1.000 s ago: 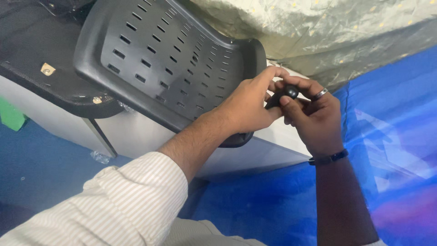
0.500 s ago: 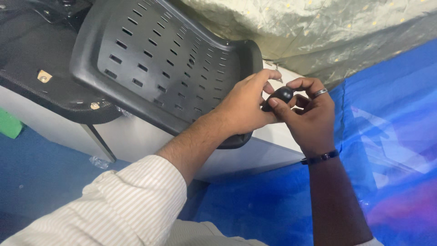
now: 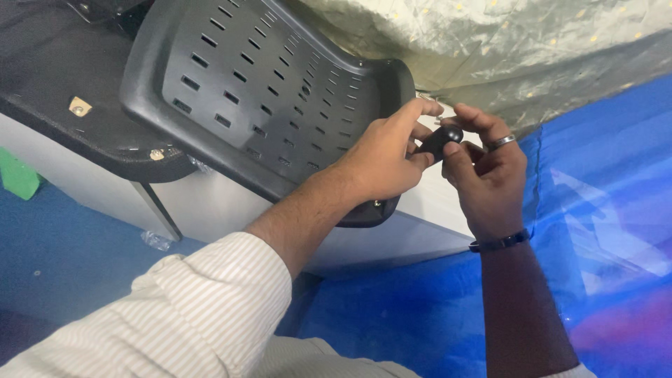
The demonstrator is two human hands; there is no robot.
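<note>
1. Left hand (image 3: 381, 157), coming out of a cream pin-striped shirt sleeve (image 3: 189, 315), lies over the lower right corner of a black perforated plastic chair back (image 3: 259, 91). Its fingers are curled, and the thumb and fingertips pinch one end of a small glossy black rounded knob (image 3: 439, 140).
2. Right hand (image 3: 486, 175) meets it from the right. Thumb and forefinger close on the other end of the same knob. A silver ring (image 3: 501, 142) sits on one finger and a dark band (image 3: 500, 243) circles the wrist.
3. The knob is held in the air between the two hands, just beside the right edge of the chair back and in front of the white worktop (image 3: 434, 210). Whether it touches the chair back cannot be told; the left fingers hide the contact.
4. The chair back is tilted, its slotted face toward the camera, and leans across the worktop's edge. Its lower rim overhangs the worktop's white front panel.
5. At the left lies a black padded chair seat (image 3: 56, 84), underside up, with a brass-coloured bracket (image 3: 79, 106) and a screw fitting (image 3: 155, 154) showing near its rim.
6. Above the hands hangs crinkled pale gold fabric (image 3: 504, 49) with small yellow dots.
7. Blue plastic sheeting (image 3: 602, 210) covers the ground at the right and below the hands; plain blue floor (image 3: 63, 245) lies at the left, with a green object (image 3: 17, 175) at the frame's edge.
</note>
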